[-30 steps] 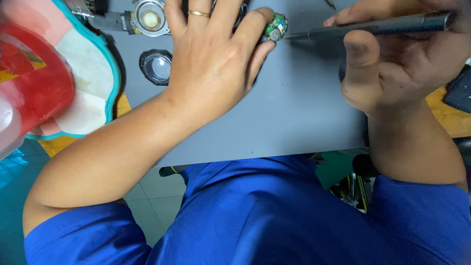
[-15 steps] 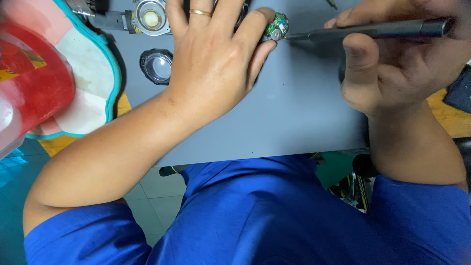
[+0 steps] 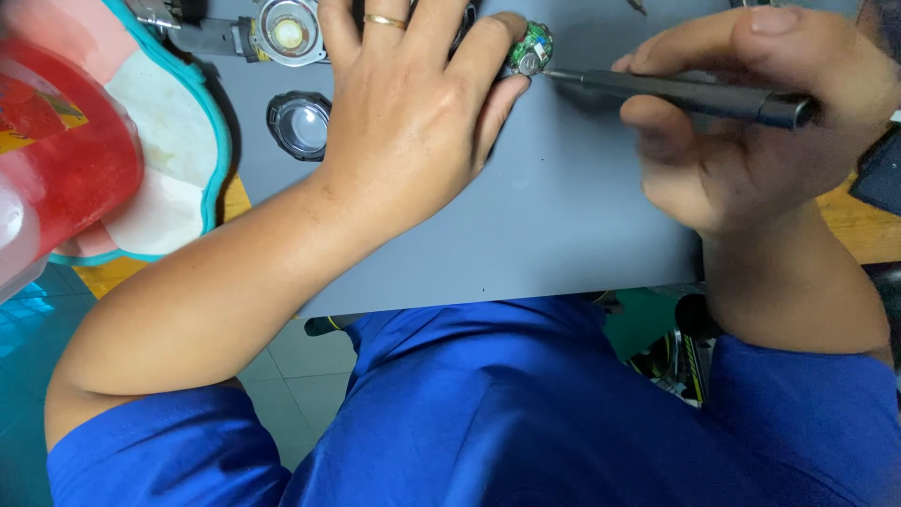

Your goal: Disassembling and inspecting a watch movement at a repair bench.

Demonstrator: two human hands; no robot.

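Green circuit part pinched in left hand grip; right hand grasping screwdriver; lens ring beside wrist

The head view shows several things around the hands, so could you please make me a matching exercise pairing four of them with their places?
Things:
1. small round circuit board
2. dark screwdriver
3. round lens
4. red container

Places:
A. far left, off the grey mat
B. held in the right hand
C. on the mat, left of the left wrist
D. pinched at the fingers of the left hand

Pairs: 1-D, 2-B, 3-C, 4-A
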